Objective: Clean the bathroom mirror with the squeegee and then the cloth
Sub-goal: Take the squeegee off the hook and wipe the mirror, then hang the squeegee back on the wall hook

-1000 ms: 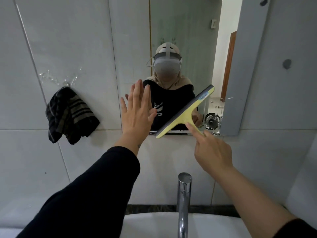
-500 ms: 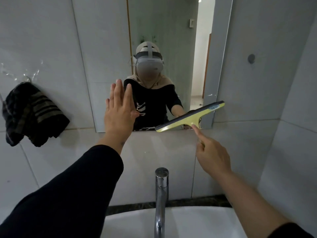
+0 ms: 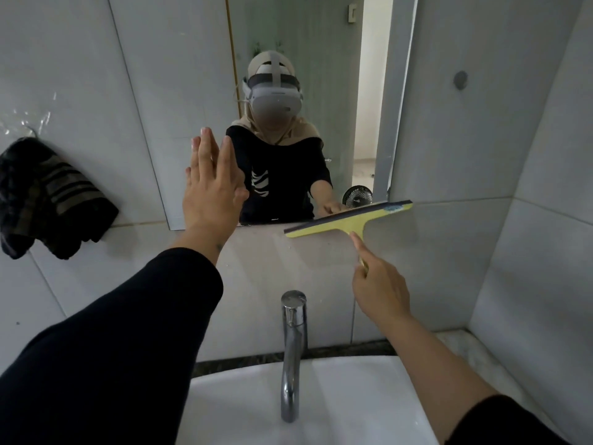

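Note:
The mirror (image 3: 179, 91) hangs on the tiled wall ahead, showing a person in a headset. My left hand (image 3: 213, 187) is flat and open against the mirror's lower part, fingers up. My right hand (image 3: 380, 289) grips the handle of the yellow squeegee (image 3: 346, 220), index finger stretched along it. The squeegee's dark blade lies nearly level, at the mirror's bottom right corner and partly over the wall tile below. A dark striped cloth (image 3: 48, 200) hangs from a hook on the wall at far left.
A chrome tap (image 3: 292, 348) rises from the white basin (image 3: 353, 399) directly below my hands. A side wall (image 3: 545, 220) closes in on the right. A marble ledge (image 3: 465, 345) runs behind the basin.
The squeegee has swept down and rightward from the mirror's lower part to its bottom edge, its blade turning from steeply tilted to nearly level. My left hand stays on the glass.

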`<action>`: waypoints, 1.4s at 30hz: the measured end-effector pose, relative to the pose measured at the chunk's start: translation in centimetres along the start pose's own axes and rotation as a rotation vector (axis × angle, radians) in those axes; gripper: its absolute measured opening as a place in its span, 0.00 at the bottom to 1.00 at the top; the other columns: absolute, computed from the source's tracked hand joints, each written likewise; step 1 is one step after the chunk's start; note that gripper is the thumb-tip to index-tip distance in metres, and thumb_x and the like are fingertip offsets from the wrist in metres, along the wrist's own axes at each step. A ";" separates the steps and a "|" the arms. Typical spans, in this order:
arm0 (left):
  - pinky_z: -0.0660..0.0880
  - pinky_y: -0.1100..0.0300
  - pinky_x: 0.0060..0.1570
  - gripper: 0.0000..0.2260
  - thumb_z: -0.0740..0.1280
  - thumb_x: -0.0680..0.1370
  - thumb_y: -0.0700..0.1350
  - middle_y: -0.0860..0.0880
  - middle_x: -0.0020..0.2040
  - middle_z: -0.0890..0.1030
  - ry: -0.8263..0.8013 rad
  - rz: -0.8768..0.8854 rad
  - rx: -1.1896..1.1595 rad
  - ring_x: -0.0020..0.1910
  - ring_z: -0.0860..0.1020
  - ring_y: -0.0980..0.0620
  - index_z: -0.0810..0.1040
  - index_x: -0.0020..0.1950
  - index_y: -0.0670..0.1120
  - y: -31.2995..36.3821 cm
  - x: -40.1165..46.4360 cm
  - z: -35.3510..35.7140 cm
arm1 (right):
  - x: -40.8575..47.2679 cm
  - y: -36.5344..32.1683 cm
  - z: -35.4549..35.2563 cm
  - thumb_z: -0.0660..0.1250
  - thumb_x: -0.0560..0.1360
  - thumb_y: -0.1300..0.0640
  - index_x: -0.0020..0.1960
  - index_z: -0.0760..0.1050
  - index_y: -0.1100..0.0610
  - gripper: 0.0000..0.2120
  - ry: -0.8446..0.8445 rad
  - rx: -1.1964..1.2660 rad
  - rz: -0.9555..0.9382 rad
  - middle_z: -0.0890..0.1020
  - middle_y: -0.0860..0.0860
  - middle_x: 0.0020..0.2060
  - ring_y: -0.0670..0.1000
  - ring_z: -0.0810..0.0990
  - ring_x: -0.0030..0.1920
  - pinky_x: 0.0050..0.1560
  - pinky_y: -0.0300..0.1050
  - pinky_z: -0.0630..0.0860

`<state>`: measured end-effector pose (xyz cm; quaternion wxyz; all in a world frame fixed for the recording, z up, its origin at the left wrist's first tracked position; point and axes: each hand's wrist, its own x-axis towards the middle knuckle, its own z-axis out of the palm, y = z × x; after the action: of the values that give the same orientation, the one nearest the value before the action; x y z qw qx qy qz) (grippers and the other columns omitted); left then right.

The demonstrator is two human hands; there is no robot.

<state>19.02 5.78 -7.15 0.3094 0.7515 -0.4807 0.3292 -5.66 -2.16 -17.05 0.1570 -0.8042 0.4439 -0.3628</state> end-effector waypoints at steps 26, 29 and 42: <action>0.70 0.59 0.40 0.19 0.65 0.78 0.46 0.49 0.53 0.82 -0.358 0.523 -0.606 0.51 0.78 0.47 0.72 0.69 0.56 23.1 -2.8 -2.5 | 4.6 -2.3 -25.8 0.79 0.63 0.53 0.45 0.77 0.51 0.15 -0.527 -0.192 0.114 0.78 0.44 0.38 0.47 0.76 0.41 0.39 0.40 0.69; 0.66 0.62 0.35 0.18 0.64 0.79 0.45 0.52 0.50 0.81 -0.301 0.528 -0.592 0.47 0.79 0.50 0.73 0.68 0.58 23.6 -1.3 -2.5 | 5.6 -2.5 -27.5 0.74 0.65 0.40 0.45 0.76 0.48 0.16 -0.303 -0.352 0.122 0.78 0.42 0.40 0.47 0.75 0.46 0.51 0.47 0.69; 0.59 0.60 0.26 0.20 0.75 0.71 0.43 0.50 0.37 0.79 -0.172 0.430 -0.481 0.28 0.75 0.49 0.79 0.62 0.51 25.7 -1.5 0.6 | 11.5 -3.1 -23.5 0.70 0.73 0.63 0.66 0.61 0.62 0.26 0.394 0.248 0.657 0.73 0.62 0.62 0.62 0.76 0.59 0.52 0.47 0.73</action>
<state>-5.13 -2.81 -4.87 0.3597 0.5634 -0.7165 0.1993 -16.83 -8.35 6.03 0.2725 -0.5095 0.6518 -0.4912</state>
